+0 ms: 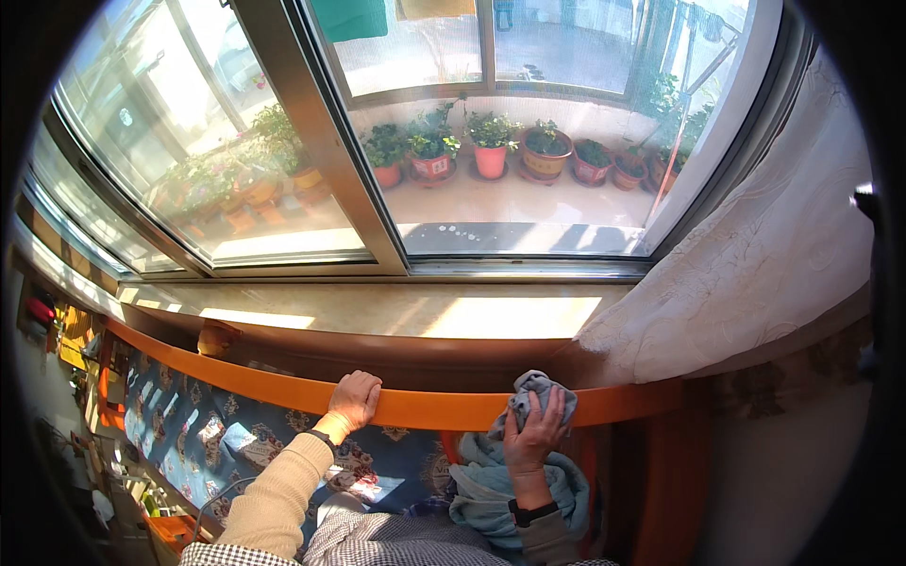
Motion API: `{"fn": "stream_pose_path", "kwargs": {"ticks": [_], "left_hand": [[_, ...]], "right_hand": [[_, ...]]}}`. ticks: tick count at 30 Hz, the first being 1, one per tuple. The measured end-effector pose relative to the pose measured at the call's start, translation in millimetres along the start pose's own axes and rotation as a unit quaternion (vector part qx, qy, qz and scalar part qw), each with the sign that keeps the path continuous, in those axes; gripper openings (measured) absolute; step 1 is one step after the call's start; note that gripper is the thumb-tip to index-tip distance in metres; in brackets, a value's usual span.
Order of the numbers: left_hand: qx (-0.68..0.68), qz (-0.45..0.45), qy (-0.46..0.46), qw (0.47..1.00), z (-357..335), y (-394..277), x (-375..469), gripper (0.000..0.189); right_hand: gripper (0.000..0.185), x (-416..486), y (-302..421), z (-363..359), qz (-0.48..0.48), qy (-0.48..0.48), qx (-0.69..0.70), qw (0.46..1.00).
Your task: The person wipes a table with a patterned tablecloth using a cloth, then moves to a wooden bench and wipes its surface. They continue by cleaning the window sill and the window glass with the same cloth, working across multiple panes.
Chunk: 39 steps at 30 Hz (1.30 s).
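Note:
A long orange-brown wooden rail [439, 409], seemingly the top of a bench or sofa back, curves across the view below the window. My left hand [356, 400] grips its upper edge, fingers curled over the far side. Farther right, my right hand [536, 433] presses a crumpled grey cloth [536, 389] onto the rail, with the fingers spread over it. Part of the cloth hangs over the near face. Beneath my right forearm lies a bunched light-blue towel or blanket [485, 488]. Blue patterned fabric [177, 431] bearing flowers and writing covers the seat on the left.
Behind the rail runs a sunlit windowsill [396, 311] under a sliding window frame [382, 244]. A white curtain [764, 240] drapes to the rail's right end. A brownish object [217, 338] stands in the gap behind the rail. Potted plants [490, 145] line the floor beyond the glass.

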<state>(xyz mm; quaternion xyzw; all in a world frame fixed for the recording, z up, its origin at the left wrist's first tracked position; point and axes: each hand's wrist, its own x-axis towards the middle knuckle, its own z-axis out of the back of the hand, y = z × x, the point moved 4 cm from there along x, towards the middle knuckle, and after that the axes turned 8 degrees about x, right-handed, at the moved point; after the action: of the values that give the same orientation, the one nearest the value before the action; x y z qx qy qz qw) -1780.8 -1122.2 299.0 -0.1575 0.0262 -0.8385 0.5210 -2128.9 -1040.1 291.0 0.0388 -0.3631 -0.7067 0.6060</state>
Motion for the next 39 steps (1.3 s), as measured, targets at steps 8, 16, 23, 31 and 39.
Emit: {"fn": "stream_pose_path", "kwargs": {"ticks": [8,16,23,31,39], "left_hand": [[-0.01,-0.013,-0.031,0.999,-0.4,3.3,-4.5,0.015],[-0.413,0.101,-0.135,0.895,16.8,35.9,-12.9,0.023],[-0.063,0.046,-0.161,0.984,58.9,137.8,-71.5,0.02],[-0.078,0.053,-0.094,0.991,54.7,156.9,-81.1,0.024],[-0.051,0.188,-0.012,0.981,36.9,153.8,-63.9,0.029]], "right_hand": [[0.05,-9.7,95.2,-57.0,0.109,0.091,0.07,0.987],[0.043,-14.2,115.7,-68.7,-0.048,-0.051,-0.037,0.997],[0.056,-83.3,283.1,-162.5,0.102,0.114,0.01,0.988],[0.052,-77.3,207.6,-108.3,0.054,0.015,-0.087,0.995],[0.048,43.3,175.4,-99.0,-0.005,-0.08,0.002,0.997]]}}
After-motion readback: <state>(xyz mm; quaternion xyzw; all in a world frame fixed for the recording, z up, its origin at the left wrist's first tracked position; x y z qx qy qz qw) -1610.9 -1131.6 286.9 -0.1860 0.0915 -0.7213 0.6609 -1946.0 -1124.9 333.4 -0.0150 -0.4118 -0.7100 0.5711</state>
